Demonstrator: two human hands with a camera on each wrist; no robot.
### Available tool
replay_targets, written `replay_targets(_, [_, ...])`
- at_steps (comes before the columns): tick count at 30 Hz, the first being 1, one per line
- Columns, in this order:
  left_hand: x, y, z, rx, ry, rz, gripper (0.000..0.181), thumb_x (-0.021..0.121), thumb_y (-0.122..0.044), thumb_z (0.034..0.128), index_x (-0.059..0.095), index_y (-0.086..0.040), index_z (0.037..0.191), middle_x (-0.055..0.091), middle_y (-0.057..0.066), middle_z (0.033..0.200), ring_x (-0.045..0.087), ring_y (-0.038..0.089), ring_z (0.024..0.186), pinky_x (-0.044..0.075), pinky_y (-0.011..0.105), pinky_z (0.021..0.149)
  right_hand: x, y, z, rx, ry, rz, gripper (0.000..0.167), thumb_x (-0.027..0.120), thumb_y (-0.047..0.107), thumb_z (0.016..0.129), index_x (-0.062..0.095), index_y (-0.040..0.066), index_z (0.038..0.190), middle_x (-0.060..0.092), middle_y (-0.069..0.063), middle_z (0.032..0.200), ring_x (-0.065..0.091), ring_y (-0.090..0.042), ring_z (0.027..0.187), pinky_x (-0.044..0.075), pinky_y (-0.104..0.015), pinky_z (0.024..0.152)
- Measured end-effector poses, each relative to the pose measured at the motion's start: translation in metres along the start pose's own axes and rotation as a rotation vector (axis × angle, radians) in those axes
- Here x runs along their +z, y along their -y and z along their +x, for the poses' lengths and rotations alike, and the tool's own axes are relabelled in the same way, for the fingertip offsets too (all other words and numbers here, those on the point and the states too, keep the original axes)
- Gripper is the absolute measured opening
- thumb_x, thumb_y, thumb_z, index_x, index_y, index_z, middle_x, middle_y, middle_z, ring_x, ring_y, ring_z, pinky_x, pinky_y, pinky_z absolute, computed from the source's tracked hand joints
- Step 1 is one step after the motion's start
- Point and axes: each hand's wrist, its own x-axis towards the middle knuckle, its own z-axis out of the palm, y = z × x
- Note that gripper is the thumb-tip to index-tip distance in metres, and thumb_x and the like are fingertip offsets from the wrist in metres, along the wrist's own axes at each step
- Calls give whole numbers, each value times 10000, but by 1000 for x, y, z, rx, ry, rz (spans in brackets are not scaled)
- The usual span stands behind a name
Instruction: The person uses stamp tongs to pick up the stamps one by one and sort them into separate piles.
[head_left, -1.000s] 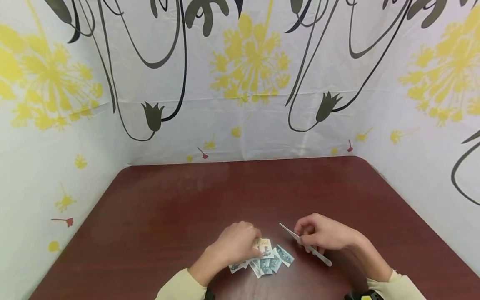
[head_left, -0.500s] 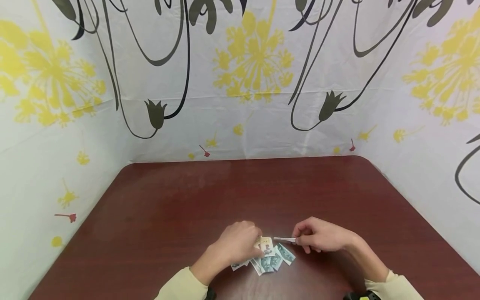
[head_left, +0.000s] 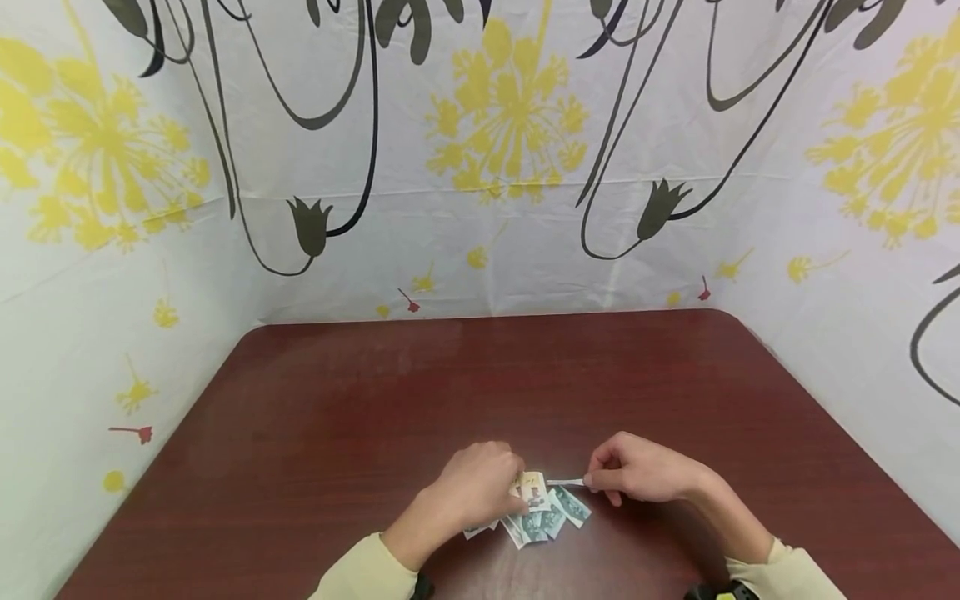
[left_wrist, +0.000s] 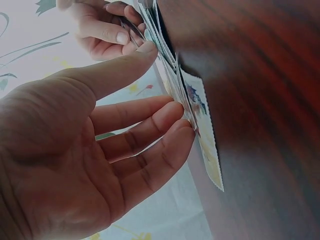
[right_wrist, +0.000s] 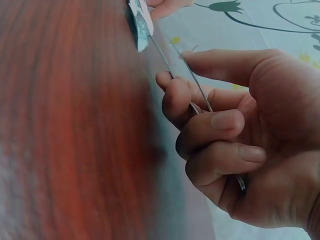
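Postage stamps [head_left: 534, 527], greenish with scalloped edges, lie in an overlapping pile on the table. A yellowish stamp [head_left: 536, 492] tops the pile beside my left hand [head_left: 480, 482]. In the left wrist view, the thumb and gently bent fingertips of that hand touch the stamps [left_wrist: 206, 135] from above. My right hand [head_left: 648, 471], just right of the pile, holds metal tweezers [right_wrist: 197, 85] between thumb and fingers. Their tips point left at the stamps; in the right wrist view the two arms stand apart. Whether the tips touch a stamp is too small to tell.
The dark red-brown table [head_left: 420, 392] stretches away behind the hands. A white cloth [head_left: 420, 275] printed with yellow and grey flowers hangs along its back and both sides.
The tweezers have swung from a slant, tips away from me, to nearly level, tips towards the pile. The right hand has shifted slightly; the left hand stays on the stamps.
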Motion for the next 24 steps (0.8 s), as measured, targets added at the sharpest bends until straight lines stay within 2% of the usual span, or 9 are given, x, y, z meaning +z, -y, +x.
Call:
replay_targets(9, [-1, 0, 1, 0, 11, 10, 240, 881, -347, 798, 697, -194, 768, 538, -83, 733, 469, 74, 653, 406, 271, 538, 5, -2, 4, -8, -10, -20, 302, 687, 217, 1002, 691, 75, 735, 572, -80, 565, 395, -3, 469, 305, -208, 470])
replay_targets(16, [1, -1, 0, 0, 15, 20, 246, 887, -367, 799, 716, -189, 790, 564, -78, 749, 493, 75, 667, 431, 277, 556, 9, -4, 6, -33, -7, -7, 288, 683, 199, 1003, 693, 77, 742, 548, -38, 560, 403, 1, 480, 304, -205, 483])
replay_targets(24, [2, -1, 0, 6, 12, 24, 247, 886, -372, 806, 728, -183, 814, 545, -82, 744, 471, 71, 665, 411, 270, 556, 10, -4, 6, -29, -17, 6, 249, 683, 205, 1007, 716, 93, 787, 526, 80, 593, 423, -5, 498, 315, -205, 490])
